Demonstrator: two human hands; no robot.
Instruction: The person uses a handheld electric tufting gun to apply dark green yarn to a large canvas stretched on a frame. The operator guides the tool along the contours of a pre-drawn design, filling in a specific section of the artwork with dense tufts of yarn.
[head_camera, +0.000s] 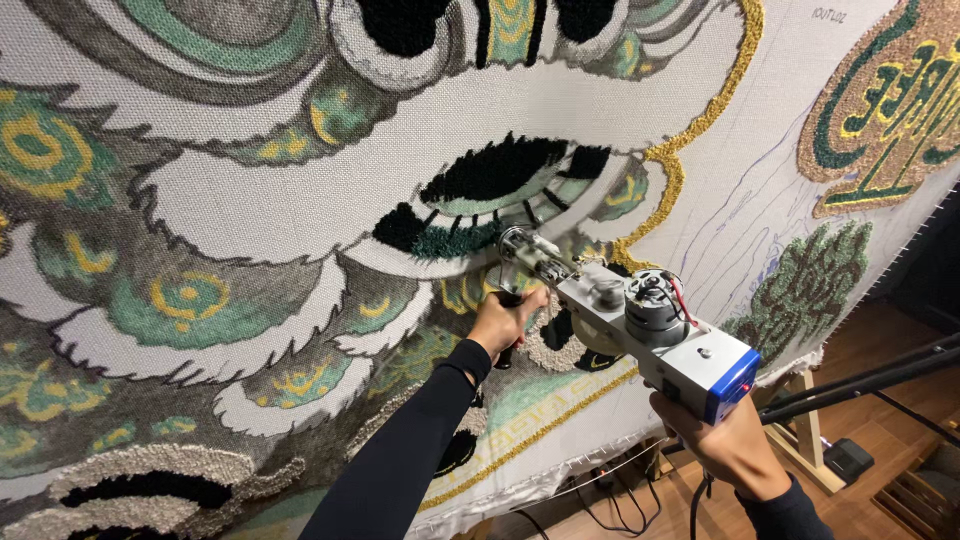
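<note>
Two hands are closed on one tufting gun: the left hand grips its black front handle, the right hand its rear grip. The needle is thus steadied against the stretched backing cloth, beside black-and-green tufted pile.

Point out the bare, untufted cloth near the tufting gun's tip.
Bare white band just left of the tufting gun, below the black tufted patch. More bare cloth right of the yellow looped outline. Crowded around the left hand: tufts everywhere.
</note>
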